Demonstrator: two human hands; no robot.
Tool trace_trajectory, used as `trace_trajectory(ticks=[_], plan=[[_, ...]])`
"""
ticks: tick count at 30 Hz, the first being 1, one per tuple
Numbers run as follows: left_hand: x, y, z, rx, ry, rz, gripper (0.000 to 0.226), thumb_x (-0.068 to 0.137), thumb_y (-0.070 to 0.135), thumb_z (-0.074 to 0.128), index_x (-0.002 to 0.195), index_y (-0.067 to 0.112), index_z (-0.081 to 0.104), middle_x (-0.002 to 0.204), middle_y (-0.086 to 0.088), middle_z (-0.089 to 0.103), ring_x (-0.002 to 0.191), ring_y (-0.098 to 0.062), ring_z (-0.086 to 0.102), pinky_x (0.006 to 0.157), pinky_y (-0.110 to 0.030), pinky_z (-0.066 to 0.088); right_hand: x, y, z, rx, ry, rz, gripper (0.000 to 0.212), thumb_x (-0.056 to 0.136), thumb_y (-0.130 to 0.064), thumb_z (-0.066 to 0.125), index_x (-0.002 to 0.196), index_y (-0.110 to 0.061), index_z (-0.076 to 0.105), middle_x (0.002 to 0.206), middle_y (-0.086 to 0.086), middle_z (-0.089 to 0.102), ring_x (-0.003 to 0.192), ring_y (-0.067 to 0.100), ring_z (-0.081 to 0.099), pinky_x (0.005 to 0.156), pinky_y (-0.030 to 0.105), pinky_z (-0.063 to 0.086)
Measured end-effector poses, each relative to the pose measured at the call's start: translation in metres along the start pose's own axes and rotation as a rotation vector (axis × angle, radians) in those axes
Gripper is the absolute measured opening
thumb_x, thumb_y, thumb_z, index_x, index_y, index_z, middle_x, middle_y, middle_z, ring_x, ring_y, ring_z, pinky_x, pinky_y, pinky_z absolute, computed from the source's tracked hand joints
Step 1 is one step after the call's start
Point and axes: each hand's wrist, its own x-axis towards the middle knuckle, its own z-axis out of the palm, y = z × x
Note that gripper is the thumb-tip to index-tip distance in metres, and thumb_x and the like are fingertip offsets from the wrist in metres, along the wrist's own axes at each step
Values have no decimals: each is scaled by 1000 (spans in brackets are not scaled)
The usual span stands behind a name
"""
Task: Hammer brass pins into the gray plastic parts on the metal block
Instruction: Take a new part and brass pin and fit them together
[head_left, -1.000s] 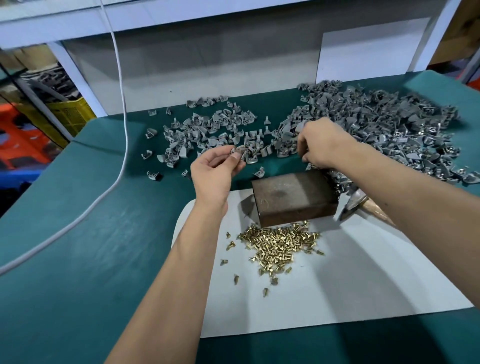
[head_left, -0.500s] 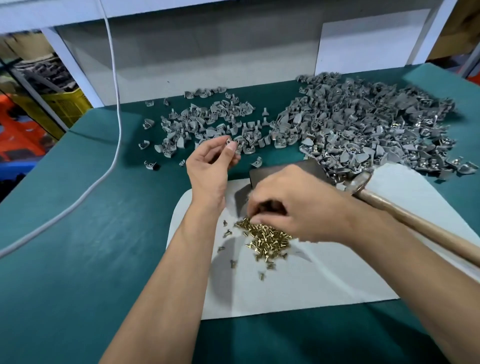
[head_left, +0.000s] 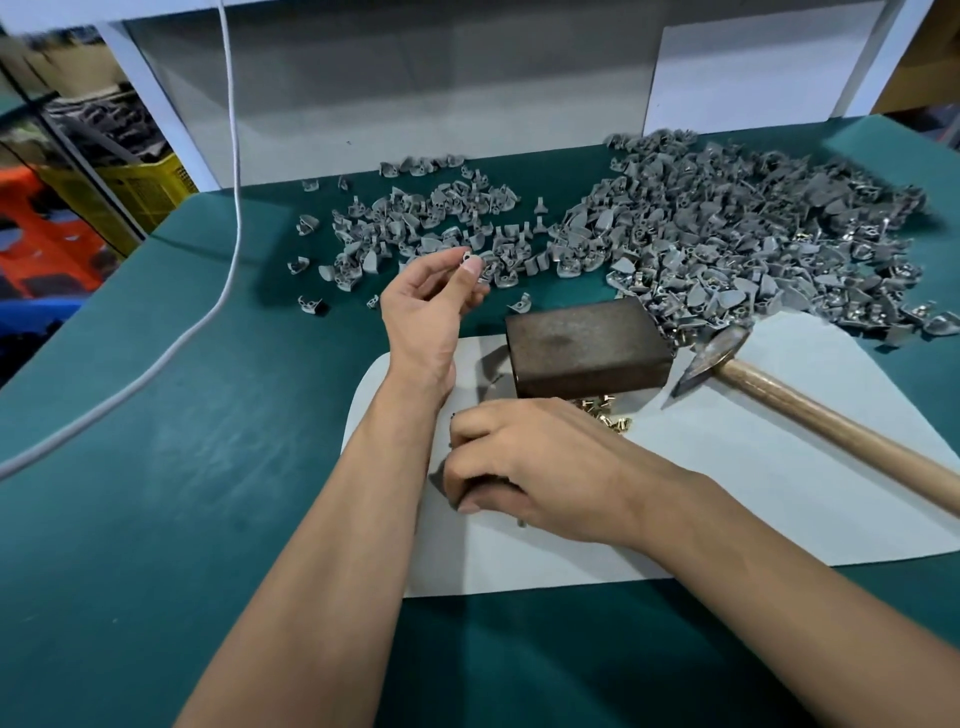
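Note:
My left hand (head_left: 431, 306) is raised above the green table and pinches a small gray plastic part (head_left: 467, 257) between thumb and forefinger. My right hand (head_left: 530, 467) lies low on the white sheet, its fingers curled down into the pile of brass pins (head_left: 608, 415). It covers most of the pile, and its thumb and fingertips are closed together on pins there. The dark metal block (head_left: 582, 343) stands bare between the two hands. A hammer (head_left: 711, 358) lies to the right of the block, its wooden handle pointing right.
A loose group of gray parts (head_left: 431, 228) lies behind my left hand, and a large heap (head_left: 753, 244) spreads at the back right. The white sheet (head_left: 779, 493) covers the table's middle. A white cable (head_left: 234, 156) hangs at left, beside a yellow crate (head_left: 140, 192).
My right hand left the gray heap, came down onto the brass pins and slid left across the pile. My left hand kept its gray part and barely moved.

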Motion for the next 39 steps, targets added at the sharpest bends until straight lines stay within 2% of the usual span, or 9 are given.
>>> trace_trajectory(ticks=[5,8,10,13,15,20,26,31,39], plan=[[0,0,-2,-41,-33,-20,12,88,-3,75,96,6,74,84,-8,75,71,-24,69,69,-25,57,-3,-5,9,-184,49,10,12,103,-31,55,97,-20,55,98,-4,53,92,20,57,66,32,35],[-1,1,-2,-57,-73,-31,13,87,-4,74,96,6,74,84,-8,76,71,-22,70,70,-26,57,-5,-2,2,-24,133,73,8,105,-21,53,98,-19,50,97,-7,49,82,10,47,71,29,41],[-5,3,0,-79,-123,-43,15,86,-5,74,94,8,76,84,-9,77,71,-20,71,70,-25,58,-10,6,-4,68,235,114,3,104,-16,55,104,-18,55,101,-9,52,86,4,48,78,25,44],[-12,6,2,-119,-198,-63,18,82,-6,76,95,5,74,86,-11,78,75,-18,74,72,-25,59,-14,18,-8,56,336,110,11,102,-11,60,110,-8,67,108,-2,57,94,12,57,88,31,50],[-16,9,4,-140,-230,-85,23,76,-1,79,97,3,71,87,-11,78,76,-19,74,73,-24,59,-16,26,-9,70,416,87,9,99,-7,64,101,-3,72,101,6,62,89,20,61,84,39,52],[-22,16,8,-234,-312,-170,25,73,-1,76,97,0,69,85,-12,77,75,-19,75,69,-22,60,-23,44,-17,54,681,165,8,93,-9,72,97,-4,76,95,4,61,87,16,57,81,23,48],[-25,23,10,-272,-460,-211,19,78,-3,71,95,4,78,93,-16,77,79,-22,76,69,-20,60,-33,60,-25,97,913,300,6,96,-10,69,100,-10,74,90,-5,68,78,4,64,75,19,53],[-30,26,16,-215,-557,-199,21,81,-2,69,96,8,81,94,-14,78,80,-21,77,70,-19,60,-33,67,-21,385,942,441,13,95,-3,67,102,-12,74,83,-3,73,63,15,72,63,35,62],[-33,27,20,-52,-571,-168,23,76,3,76,98,9,81,95,-13,78,81,-20,76,72,-22,61,-32,67,-22,349,955,360,23,91,-1,72,113,-10,70,92,-5,75,75,9,75,66,26,62]])
